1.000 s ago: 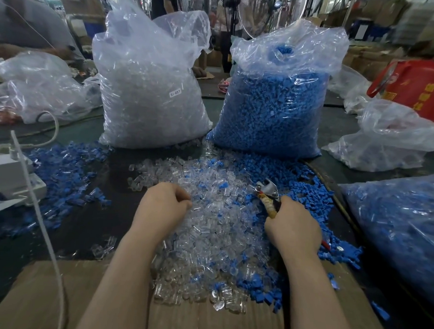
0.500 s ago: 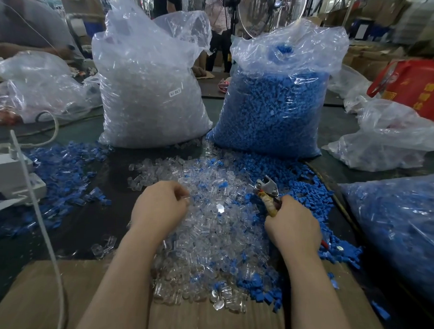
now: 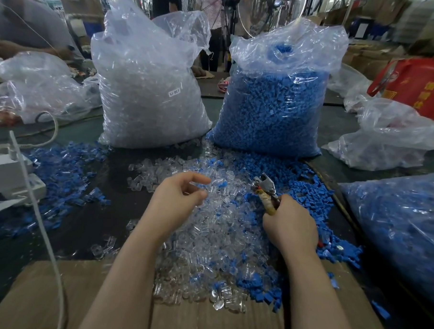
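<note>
Two big plastic sacks stand beyond both hands: the sack of clear pieces [image 3: 149, 91] ahead of the left hand [image 3: 174, 202], and the sack of blue pieces [image 3: 270, 104] ahead of the right hand [image 3: 290, 224]. Below and between the hands spreads the heap of clear pieces [image 3: 220, 241], small see-through plastic shells with blue ones mixed in. It runs from the foot of the sacks back to the cardboard sheet [image 3: 43, 293] under the forearms. Loose blue pieces [image 3: 306, 190] lie thick just to the outer side of the right hand.

The left hand hovers over the near left part of the heap, fingers loosely bent, forefinger and thumb a little apart with nothing plainly between them.

The right hand is wrapped tight round the handles of the pliers [image 3: 266, 189]. The tool sticks out forward and to the left of the fist, over the heap. Its head is dull grey metal and its handle is worn yellow with a red patch.
</note>
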The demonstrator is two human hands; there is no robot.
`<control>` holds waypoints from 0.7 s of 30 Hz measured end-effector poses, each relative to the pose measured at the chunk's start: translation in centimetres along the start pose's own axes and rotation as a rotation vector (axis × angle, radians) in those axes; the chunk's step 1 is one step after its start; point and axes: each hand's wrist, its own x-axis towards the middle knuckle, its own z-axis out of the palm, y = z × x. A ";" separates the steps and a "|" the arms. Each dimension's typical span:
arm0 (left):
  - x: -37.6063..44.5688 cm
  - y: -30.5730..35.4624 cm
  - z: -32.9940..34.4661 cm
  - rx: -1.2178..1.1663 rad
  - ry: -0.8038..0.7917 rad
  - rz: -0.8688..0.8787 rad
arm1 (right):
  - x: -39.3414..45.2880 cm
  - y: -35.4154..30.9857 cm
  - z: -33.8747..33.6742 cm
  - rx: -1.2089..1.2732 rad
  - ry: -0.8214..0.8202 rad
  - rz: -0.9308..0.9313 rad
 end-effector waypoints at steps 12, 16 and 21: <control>-0.1 0.6 0.2 -0.186 0.027 -0.043 | -0.1 0.2 0.0 -0.104 -0.028 -0.016; -0.2 0.9 0.7 -0.191 0.055 -0.040 | -0.2 0.2 0.1 -0.079 -0.014 -0.028; -0.2 1.2 1.4 -0.215 0.005 -0.014 | 0.1 0.1 0.1 0.023 0.109 -0.042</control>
